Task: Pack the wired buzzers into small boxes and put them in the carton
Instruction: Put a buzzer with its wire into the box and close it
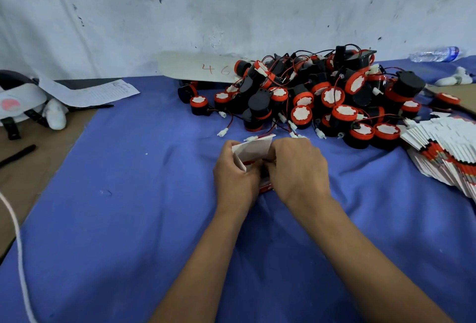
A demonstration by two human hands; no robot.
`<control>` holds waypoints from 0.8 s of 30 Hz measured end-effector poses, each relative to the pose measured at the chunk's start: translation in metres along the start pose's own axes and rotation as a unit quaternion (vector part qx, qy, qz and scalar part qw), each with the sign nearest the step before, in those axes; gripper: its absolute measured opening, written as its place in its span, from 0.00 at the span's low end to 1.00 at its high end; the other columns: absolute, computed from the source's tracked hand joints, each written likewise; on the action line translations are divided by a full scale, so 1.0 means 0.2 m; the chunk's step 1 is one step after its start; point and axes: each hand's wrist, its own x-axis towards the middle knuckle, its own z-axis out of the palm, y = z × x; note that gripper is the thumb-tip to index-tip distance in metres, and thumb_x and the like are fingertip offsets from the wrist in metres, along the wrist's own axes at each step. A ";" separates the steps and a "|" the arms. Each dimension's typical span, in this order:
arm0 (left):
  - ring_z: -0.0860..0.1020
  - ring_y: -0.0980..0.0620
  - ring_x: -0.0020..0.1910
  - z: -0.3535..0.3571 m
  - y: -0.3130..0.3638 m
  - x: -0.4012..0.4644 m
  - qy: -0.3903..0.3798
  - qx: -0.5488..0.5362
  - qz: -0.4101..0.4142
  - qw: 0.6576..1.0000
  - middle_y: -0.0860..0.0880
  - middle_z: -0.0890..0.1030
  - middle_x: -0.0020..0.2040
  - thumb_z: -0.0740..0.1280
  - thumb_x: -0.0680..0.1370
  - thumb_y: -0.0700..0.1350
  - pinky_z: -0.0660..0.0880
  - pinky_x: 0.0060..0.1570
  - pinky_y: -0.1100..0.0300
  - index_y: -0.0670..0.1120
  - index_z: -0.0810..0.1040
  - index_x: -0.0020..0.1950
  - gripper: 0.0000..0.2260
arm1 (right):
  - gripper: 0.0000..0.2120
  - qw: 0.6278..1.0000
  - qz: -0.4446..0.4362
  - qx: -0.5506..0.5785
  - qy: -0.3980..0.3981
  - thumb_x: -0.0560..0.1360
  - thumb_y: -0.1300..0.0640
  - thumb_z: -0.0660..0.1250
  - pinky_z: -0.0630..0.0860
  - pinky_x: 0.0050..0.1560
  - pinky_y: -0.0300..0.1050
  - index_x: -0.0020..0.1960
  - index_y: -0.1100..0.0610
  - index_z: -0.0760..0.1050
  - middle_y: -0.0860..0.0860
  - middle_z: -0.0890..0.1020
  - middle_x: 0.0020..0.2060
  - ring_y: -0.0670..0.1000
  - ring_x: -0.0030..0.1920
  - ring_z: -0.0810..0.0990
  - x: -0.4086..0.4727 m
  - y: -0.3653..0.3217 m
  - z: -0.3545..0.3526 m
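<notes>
Both of my hands hold one small white and red box (253, 151) over the blue cloth (128, 206). My left hand (235, 176) grips its left side and my right hand (296, 168) covers its right side with curled fingers. The white top flap stands open, and a red wire with a white plug (253, 138) sticks out above it. Whatever lies inside the box is hidden by my hands. Behind them is a heap of black and red wired buzzers (322, 96). No carton is in view.
A fanned stack of flat white and red boxes (443, 152) lies at the right. A white board marked 46 (201, 67) leans by the wall. A printed sheet (98, 93), a black pen (18, 155), a white strapped object (20, 101) and a water bottle (438, 54) lie around.
</notes>
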 end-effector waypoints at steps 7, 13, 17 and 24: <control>0.81 0.63 0.43 -0.01 0.01 0.00 -0.006 0.002 0.018 1.000 0.58 0.83 0.43 0.72 0.73 0.34 0.76 0.40 0.71 0.57 0.75 0.48 0.17 | 0.14 0.997 -0.059 0.020 -0.039 0.84 0.50 0.61 0.69 0.42 0.48 0.51 0.56 0.82 0.51 0.77 0.45 0.55 0.47 0.75 0.00 0.07 0.02; 0.82 0.58 0.43 -0.01 0.00 0.01 -0.013 0.015 0.021 1.000 0.54 0.84 0.43 0.73 0.73 0.37 0.80 0.42 0.63 0.58 0.75 0.48 0.16 | 0.08 0.990 -0.134 -0.029 -0.029 0.81 0.57 0.62 0.72 0.48 0.41 0.51 0.49 0.80 0.47 0.70 0.57 0.51 0.59 0.66 -0.11 0.08 0.04; 0.81 0.58 0.40 -0.02 -0.01 0.01 -0.003 0.031 0.028 0.999 0.54 0.83 0.41 0.74 0.72 0.39 0.76 0.38 0.67 0.57 0.75 0.47 0.14 | 0.10 0.985 -0.155 -0.043 -0.063 0.82 0.58 0.59 0.75 0.50 0.44 0.51 0.48 0.78 0.44 0.78 0.52 0.50 0.58 0.68 -0.09 0.10 0.02; 0.80 0.55 0.39 -0.01 -0.01 0.02 0.008 0.040 0.013 0.999 0.50 0.82 0.39 0.77 0.74 0.43 0.78 0.34 0.64 0.56 0.75 0.45 0.13 | 0.12 0.978 -0.184 -0.003 -0.100 0.85 0.49 0.55 0.76 0.53 0.50 0.61 0.44 0.75 0.40 0.79 0.56 0.49 0.53 0.67 -0.10 0.16 0.01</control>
